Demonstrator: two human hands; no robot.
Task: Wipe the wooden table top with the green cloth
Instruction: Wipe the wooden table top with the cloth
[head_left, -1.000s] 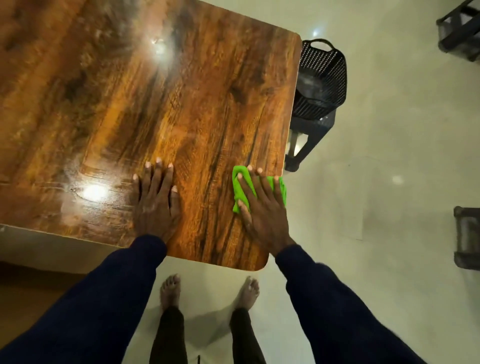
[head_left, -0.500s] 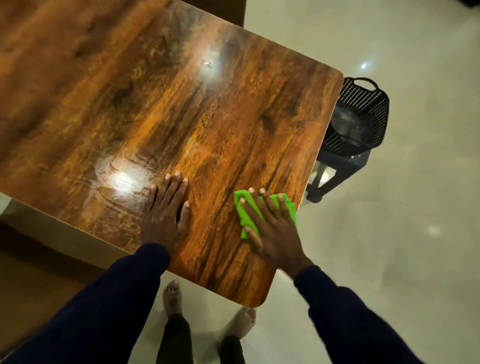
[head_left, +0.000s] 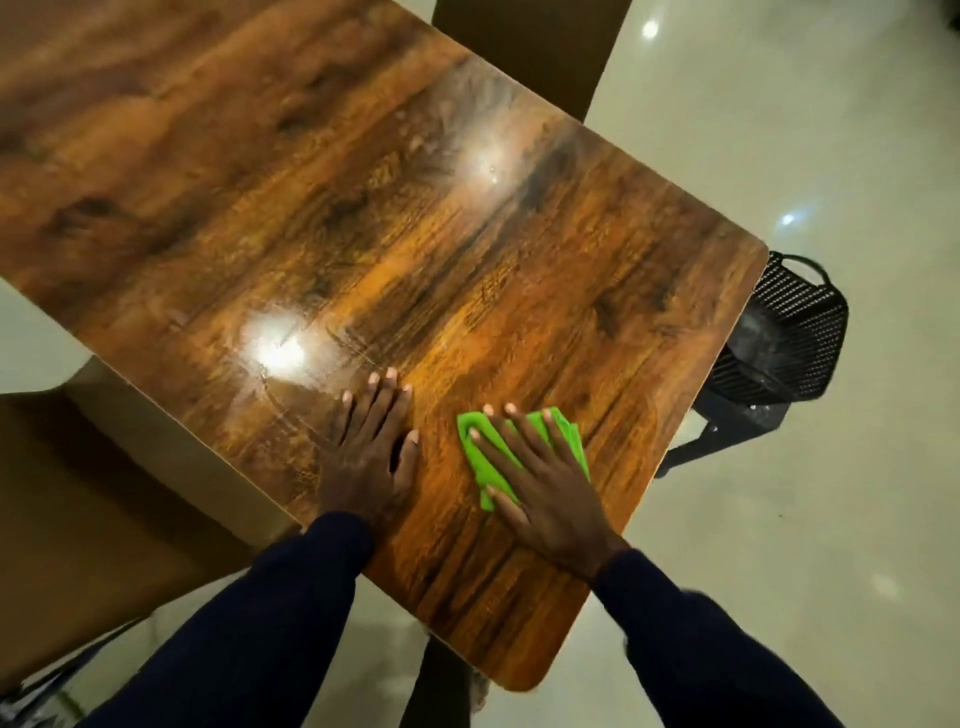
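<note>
The glossy wooden table top (head_left: 363, 218) fills the upper left of the head view, with two bright light reflections on it. A folded green cloth (head_left: 480, 452) lies near the table's right end. My right hand (head_left: 540, 488) presses flat on the cloth with straight, spread fingers and covers most of it. My left hand (head_left: 371, 452) rests flat on the bare wood just left of the cloth, fingers straight.
A black mesh basket (head_left: 789, 332) sits on a dark stool beyond the table's right edge. A brown chair seat (head_left: 78, 519) stands at the lower left and another chair (head_left: 535, 52) at the far side. Pale tiled floor (head_left: 805, 519) lies on the right.
The view has swung up and left, showing more of the table. Both hands stay flat on the wood, and the right hand with the cloth has slid slightly inward from the right edge.
</note>
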